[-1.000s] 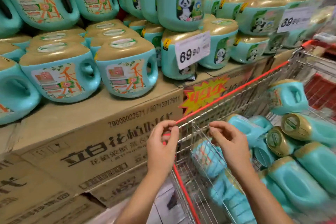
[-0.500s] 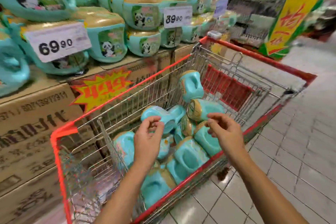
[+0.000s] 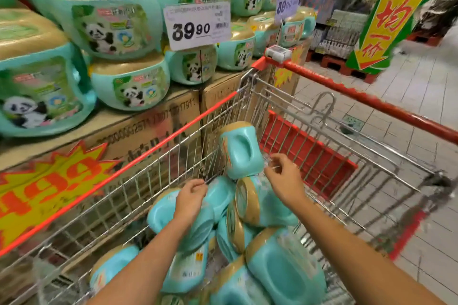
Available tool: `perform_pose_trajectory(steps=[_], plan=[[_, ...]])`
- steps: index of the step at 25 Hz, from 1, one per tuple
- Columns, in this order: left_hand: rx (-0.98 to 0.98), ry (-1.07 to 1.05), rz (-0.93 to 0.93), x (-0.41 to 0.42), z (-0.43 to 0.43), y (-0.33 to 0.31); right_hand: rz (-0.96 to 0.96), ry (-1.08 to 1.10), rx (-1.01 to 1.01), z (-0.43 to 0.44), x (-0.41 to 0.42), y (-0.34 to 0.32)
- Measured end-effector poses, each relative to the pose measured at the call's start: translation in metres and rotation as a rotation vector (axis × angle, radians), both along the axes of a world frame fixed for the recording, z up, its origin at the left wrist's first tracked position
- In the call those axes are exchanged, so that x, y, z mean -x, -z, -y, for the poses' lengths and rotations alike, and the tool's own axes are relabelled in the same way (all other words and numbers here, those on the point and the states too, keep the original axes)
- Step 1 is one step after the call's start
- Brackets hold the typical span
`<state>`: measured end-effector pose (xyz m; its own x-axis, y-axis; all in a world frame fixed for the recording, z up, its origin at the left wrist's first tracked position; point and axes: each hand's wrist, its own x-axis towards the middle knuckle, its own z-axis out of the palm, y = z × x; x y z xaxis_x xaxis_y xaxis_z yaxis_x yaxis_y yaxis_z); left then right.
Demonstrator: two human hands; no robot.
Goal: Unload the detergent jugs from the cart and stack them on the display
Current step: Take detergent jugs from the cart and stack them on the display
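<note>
Head view: both forearms reach forward and down into the cart [image 3: 158, 146], which stands beside the display [image 3: 111, 119]. The left hand [image 3: 190, 195] is palm down over the jug pile, fingers half-curled and gripping nothing I can see. It hangs just above one lying jug [image 3: 198, 228]; contact can't be told. The right hand [image 3: 282, 178] sits higher and further forward, its fingers loosely curled and narrow, also holding nothing. Its fingertips [image 3: 269, 169] are just beside the lower edge of the upright jug [image 3: 241, 151]; whether they touch is unclear because of blur.

Counts:
- Jugs in the cart: at least eight teal ones with gold caps. One stands against the far left wire wall and the rest lie tumbled over each other, so the exact number is unclear.
- Panda-label jugs [image 3: 131, 84] on the display: at least ten, in two tiers. The back rows are too blurred to count.
- Price tags: two. The near tag [image 3: 197, 25] reads 39.90, the far tag [image 3: 287, 3] is unreadable.
- Cardboard boxes [image 3: 153, 131] under the display: two fronts visible.
- Starburst promo signs: two. The near starburst [image 3: 49, 181] is on a box front, the far starburst [image 3: 285, 74] is behind the cart handle [image 3: 371, 101].
- One red seat flap [image 3: 307, 153] inside the cart.
- One yellow arrow sign [image 3: 391, 17] across the aisle.
</note>
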<state>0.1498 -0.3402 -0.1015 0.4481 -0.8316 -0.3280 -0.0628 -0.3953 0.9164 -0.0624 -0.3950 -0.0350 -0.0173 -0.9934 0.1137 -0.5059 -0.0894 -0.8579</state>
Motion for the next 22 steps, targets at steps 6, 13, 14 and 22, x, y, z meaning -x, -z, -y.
perform_pose_trajectory(steps=[6,13,14,22], plan=[[-0.146,-0.003,-0.186,0.018,0.104,0.064,-0.152,-0.121,-0.013,0.093,-0.017,0.065],[-0.048,-0.188,-0.728,0.051,0.167,0.095,-0.05,-0.103,-0.021,0.117,-0.031,0.097],[-0.019,-0.198,-0.829,0.054,0.171,0.095,-0.06,-0.097,-0.02,0.117,-0.032,0.098],[0.133,-0.232,-0.912,0.057,0.145,0.064,0.133,-0.063,-0.116,0.112,-0.023,0.083]])
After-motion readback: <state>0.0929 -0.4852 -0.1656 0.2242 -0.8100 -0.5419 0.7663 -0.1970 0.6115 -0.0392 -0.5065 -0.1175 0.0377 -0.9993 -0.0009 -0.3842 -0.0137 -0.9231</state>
